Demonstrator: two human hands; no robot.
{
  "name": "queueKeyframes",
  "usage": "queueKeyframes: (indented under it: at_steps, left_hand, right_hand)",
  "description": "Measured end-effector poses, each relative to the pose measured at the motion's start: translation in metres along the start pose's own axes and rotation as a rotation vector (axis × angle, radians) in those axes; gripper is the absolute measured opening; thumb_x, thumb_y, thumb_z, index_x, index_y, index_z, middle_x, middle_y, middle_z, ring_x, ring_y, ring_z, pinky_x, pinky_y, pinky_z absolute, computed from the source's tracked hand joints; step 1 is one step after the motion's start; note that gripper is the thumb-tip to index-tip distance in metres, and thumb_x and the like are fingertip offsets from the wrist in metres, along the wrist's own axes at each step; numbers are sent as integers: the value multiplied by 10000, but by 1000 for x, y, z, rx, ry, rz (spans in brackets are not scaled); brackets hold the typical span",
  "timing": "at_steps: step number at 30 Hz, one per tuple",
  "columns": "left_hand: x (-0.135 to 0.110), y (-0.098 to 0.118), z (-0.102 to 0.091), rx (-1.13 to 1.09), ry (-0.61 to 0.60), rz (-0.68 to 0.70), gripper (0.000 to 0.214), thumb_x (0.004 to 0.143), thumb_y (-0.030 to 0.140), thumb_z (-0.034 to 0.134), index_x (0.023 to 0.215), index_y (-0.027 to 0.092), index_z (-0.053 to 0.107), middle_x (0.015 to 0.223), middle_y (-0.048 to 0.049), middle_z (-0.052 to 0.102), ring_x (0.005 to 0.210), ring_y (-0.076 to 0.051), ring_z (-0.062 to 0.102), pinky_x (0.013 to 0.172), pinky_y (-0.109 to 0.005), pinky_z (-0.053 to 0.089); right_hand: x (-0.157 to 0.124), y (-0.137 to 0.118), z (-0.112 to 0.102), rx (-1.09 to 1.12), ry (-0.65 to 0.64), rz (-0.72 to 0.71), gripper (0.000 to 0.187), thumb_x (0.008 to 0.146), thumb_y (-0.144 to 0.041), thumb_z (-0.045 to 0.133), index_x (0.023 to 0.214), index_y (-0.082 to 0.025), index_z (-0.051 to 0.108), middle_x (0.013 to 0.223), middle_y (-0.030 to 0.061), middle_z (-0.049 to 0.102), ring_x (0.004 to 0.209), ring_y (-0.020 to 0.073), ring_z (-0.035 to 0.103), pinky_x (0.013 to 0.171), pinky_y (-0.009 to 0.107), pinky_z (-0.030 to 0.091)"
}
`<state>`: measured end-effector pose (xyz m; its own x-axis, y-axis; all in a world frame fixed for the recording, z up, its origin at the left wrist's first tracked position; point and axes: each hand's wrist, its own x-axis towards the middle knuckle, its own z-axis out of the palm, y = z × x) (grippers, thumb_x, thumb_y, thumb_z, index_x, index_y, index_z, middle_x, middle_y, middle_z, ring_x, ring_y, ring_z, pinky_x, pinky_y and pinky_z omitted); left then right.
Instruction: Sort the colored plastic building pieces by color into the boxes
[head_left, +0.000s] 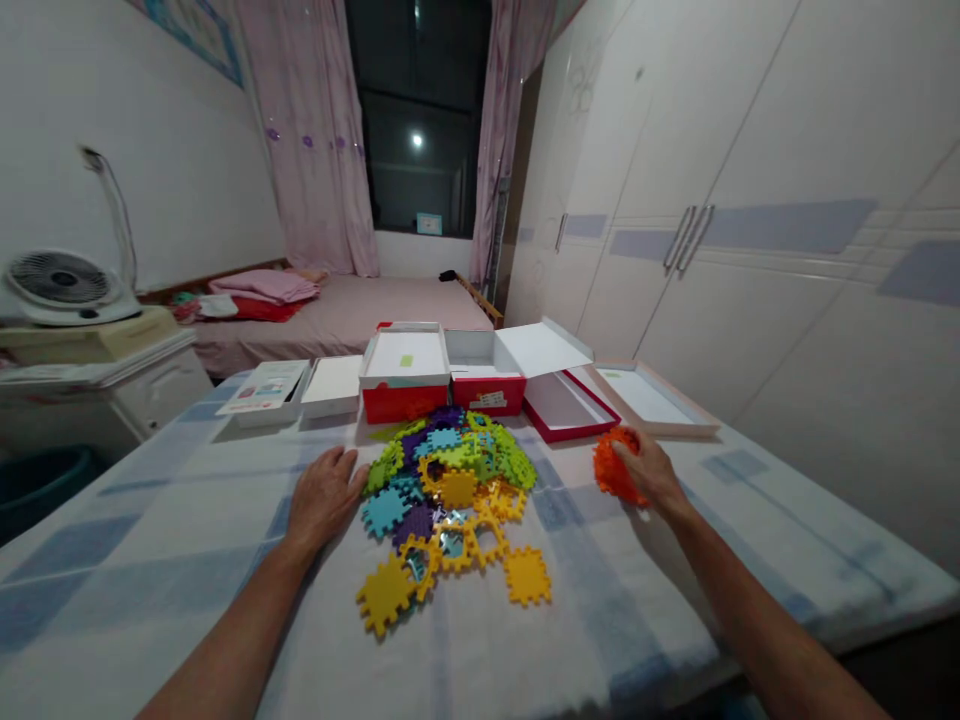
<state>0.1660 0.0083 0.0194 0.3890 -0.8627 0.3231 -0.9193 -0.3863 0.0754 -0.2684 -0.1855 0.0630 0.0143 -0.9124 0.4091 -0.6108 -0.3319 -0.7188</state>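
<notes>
A heap of plastic gear-shaped building pieces [459, 488] in yellow, green, blue and purple lies in the middle of the cloth-covered table. My left hand [322, 497] rests flat at the heap's left edge, fingers stretched out, close to the green and blue pieces. Off to the right, my right hand [649, 470] grips a cluster of orange gear-shaped pieces [616, 466] at the tabletop; the palm side is hidden. Closest to me lie a yellow square piece [527, 576] and a darker yellow one [385, 595].
Behind the heap stand a red-and-white box [406, 402], an open red box [487, 393], and a shallow red tray [574, 410]. A pale box lid [656, 398] lies at right; white boxes [330, 386] stand at left. Beyond are a bed [397, 300] and a wardrobe [750, 330].
</notes>
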Motion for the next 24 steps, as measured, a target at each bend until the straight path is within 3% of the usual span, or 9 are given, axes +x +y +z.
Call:
queueKeyframes:
  at_steps: [3, 8, 12, 16, 18, 20, 24]
  left_hand:
    - [0, -2, 1, 15, -19, 6, 481, 929, 376, 262, 1161, 114, 591, 1271, -165, 553, 1167, -267, 529, 998, -387, 408]
    - [2, -6, 5, 27, -16, 26, 500, 926, 387, 253, 1166, 107, 591, 1269, -164, 553, 1166, -267, 531, 1007, -381, 405]
    - [3, -7, 6, 15, -3, 27, 503, 921, 394, 252, 1156, 112, 596, 1259, -167, 559, 1158, -270, 537, 998, -385, 416]
    - [2, -5, 2, 15, -8, 18, 482, 921, 385, 262, 1133, 122, 604, 1255, -161, 563, 1160, -262, 537, 999, -376, 414]
    - [1, -2, 0, 5, -9, 0, 472, 919, 385, 273, 1128, 124, 607, 1254, -156, 566, 1155, -258, 540, 1003, -373, 410]
    - [0, 1, -1, -45, -2, -16, 479, 920, 385, 269, 1133, 121, 606, 1245, -154, 576, 1145, -253, 546, 1009, -375, 406]
    - [0, 12, -2, -285, 17, 22, 524, 934, 400, 216, 1199, 122, 573, 1241, -122, 602, 1167, -217, 540, 1044, -365, 385]
  right_hand:
    - [-10, 11, -3, -282, 34, -98, 484, 786, -447, 483, 1167, -171, 600, 1171, 151, 591, 1110, 320, 515, 933, 526, 391]
    - [-35, 17, 6, -692, -150, -427, 449, 856, -455, 496, 1261, -276, 570, 1383, 89, 480, 1321, 325, 328, 1040, 570, 252]
    - [-32, 28, 3, -782, -174, -442, 427, 892, -405, 459, 1280, -254, 555, 1360, 101, 507, 1299, 311, 358, 1030, 549, 268]
    - [-18, 47, -10, -862, -138, -368, 425, 902, -390, 420, 1269, -224, 553, 1353, 130, 505, 1264, 319, 396, 1008, 581, 281]
    - [-13, 47, -11, -851, -84, -346, 443, 893, -397, 423, 1269, -202, 554, 1374, 150, 477, 1295, 345, 354, 1008, 599, 276]
    - [-13, 32, -3, -727, -87, -388, 465, 896, -399, 415, 1274, -163, 546, 1370, 162, 471, 1302, 325, 356, 1035, 545, 294]
    - [-25, -35, 38, -328, -300, -448, 491, 923, -434, 379, 1304, -155, 515, 1347, 138, 492, 1240, 229, 450, 1041, 408, 361]
